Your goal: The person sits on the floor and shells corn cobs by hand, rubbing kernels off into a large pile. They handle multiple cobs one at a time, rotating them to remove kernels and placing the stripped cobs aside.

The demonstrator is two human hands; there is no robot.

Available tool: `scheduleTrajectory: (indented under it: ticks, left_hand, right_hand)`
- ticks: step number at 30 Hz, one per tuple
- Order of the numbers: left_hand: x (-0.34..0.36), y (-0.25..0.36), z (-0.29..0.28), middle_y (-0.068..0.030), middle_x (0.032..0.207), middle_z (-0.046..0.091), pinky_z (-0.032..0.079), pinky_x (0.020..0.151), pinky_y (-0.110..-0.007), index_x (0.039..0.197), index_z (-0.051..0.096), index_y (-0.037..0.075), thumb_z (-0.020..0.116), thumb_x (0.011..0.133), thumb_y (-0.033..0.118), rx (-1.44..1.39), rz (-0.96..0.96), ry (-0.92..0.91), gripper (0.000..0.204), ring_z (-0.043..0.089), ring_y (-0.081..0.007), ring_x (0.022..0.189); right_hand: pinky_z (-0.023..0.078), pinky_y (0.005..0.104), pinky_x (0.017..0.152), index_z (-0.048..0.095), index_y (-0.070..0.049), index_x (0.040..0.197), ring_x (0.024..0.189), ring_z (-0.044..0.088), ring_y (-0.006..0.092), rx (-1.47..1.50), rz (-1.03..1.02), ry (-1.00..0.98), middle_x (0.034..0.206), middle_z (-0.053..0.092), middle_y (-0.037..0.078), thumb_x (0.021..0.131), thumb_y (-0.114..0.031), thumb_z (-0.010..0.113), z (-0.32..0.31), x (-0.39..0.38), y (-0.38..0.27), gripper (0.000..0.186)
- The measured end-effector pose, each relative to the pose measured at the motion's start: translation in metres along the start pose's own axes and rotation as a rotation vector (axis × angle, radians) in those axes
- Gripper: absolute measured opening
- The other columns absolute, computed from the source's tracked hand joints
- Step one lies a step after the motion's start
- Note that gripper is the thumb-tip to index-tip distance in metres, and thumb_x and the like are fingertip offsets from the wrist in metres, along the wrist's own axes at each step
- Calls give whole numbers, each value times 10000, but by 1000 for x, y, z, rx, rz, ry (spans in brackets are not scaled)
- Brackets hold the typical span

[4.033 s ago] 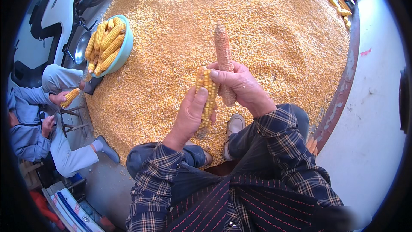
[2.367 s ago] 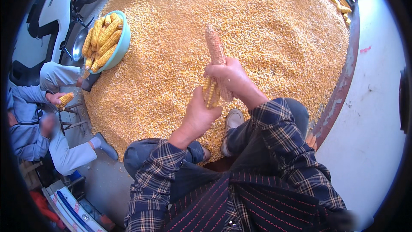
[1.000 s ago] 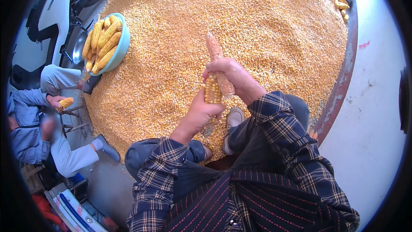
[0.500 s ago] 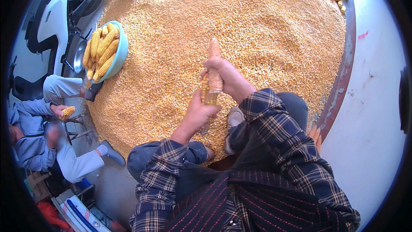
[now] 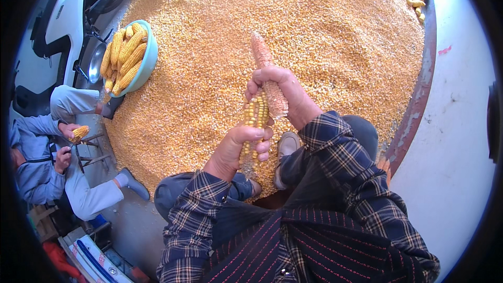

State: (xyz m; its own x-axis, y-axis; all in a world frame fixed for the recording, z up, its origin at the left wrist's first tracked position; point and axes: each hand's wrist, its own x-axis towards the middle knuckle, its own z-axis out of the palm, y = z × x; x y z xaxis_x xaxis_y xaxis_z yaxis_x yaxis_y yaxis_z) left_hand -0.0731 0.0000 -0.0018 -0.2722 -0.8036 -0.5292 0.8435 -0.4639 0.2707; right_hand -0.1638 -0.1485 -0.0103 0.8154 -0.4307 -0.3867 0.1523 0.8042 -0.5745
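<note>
My left hand (image 5: 236, 149) is wrapped round the lower part of a yellow corn ear (image 5: 255, 109), which has patches of kernels and a paler, stripped-looking lower end. My right hand (image 5: 283, 91) grips a reddish bare cob (image 5: 261, 49) lying against the ear's upper part, its tip pointing away from me. Both hands are over a wide heap of loose corn kernels (image 5: 340, 52), between my knees and a little above my shoes.
A pale blue basin (image 5: 148, 65) of corn ears stands at left. Below it a seated co-worker (image 5: 36, 188) holds an ear. A white two-wheeler (image 5: 70, 15), metal bowl (image 5: 96, 63) and stool (image 5: 94, 154) are nearby. A white wall (image 5: 450, 126) edges the right; more ears (image 5: 414, 2) lie top right.
My left hand has dropped slightly and its fingers now curl more visibly round the ear. The cob in my right hand has shifted a little up and left since half a second ago.
</note>
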Motion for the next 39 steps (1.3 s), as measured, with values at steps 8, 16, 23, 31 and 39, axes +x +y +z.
scheduleTrajectory:
  ticks: [8, 16, 23, 31, 39]
  left_hand:
    - [23, -20, -6, -56, 754, 548, 474, 496, -271, 1048, 472, 11, 619, 764, 80, 582, 220, 293, 328, 553, -149, 559]
    - [14, -9, -2, -97, 881, 494, 481, 500, -264, 1139, 392, 1, 603, 795, 151, 136, 212, 150, 430, 549, -148, 617]
    - [4, -1, -17, -81, 910, 526, 488, 508, -279, 1165, 483, 77, 545, 849, 519, -308, 14, -340, 547, 537, -158, 644]
    - [8, -1, 7, -56, 762, 550, 501, 523, -275, 1092, 486, 38, 647, 839, 216, 607, 371, 351, 348, 562, -144, 610]
    - [18, -11, 5, -32, 646, 511, 432, 418, -263, 992, 490, 27, 628, 765, 19, 514, 174, 314, 266, 502, -121, 495]
  right_hand:
    - [455, 318, 574, 571, -16, 704, 619, 556, 173, -82, 0, 158, 680, 564, 70, 785, -166, 567, -7, 11, 12, 171]
    - [498, 355, 670, 517, 46, 983, 769, 605, 213, 124, -26, 147, 825, 626, 132, 787, -176, 554, -11, 8, -9, 299]
    - [501, 374, 790, 594, 12, 916, 848, 622, 254, 161, -24, -89, 898, 634, 147, 809, -222, 535, 5, -3, -6, 264]
    - [464, 326, 791, 623, 14, 857, 829, 602, 207, -11, -159, -69, 845, 635, 116, 813, -219, 528, -2, 1, -5, 255]
    - [437, 303, 692, 614, -1, 781, 709, 567, 166, -335, -40, -16, 782, 608, 92, 776, -195, 563, -10, 6, 0, 201]
